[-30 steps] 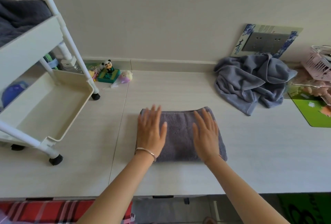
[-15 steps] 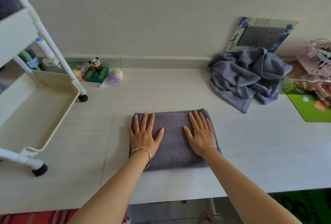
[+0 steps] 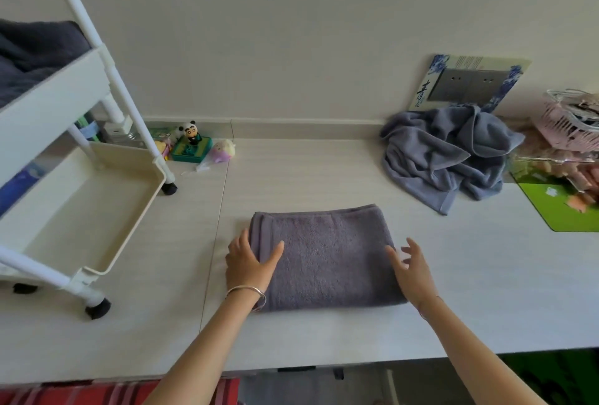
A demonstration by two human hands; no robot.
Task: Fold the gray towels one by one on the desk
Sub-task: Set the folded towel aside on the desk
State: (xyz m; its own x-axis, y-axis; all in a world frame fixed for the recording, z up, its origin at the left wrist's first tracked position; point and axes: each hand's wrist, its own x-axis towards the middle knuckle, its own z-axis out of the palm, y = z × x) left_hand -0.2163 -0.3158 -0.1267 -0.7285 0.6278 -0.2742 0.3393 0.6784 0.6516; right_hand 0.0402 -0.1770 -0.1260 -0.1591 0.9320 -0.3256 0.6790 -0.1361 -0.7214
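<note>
The desk [image 3: 308, 174] holds a folded towel [image 3: 327, 259], a crumpled towel heap [image 3: 444, 152], a cart [image 3: 55, 103].

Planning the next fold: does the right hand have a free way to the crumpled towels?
Probably yes: the right hand holds nothing, and only bare desk lies between it and the crumpled towels.

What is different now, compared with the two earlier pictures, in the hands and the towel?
Both hands slid outward off the top of the folded towel. The left hand is now at its left edge, thumb on top; whether it grips is unclear. The right hand is at the right edge, fingers spread. The towel, the crumpled towels and the cart stayed put.
</note>
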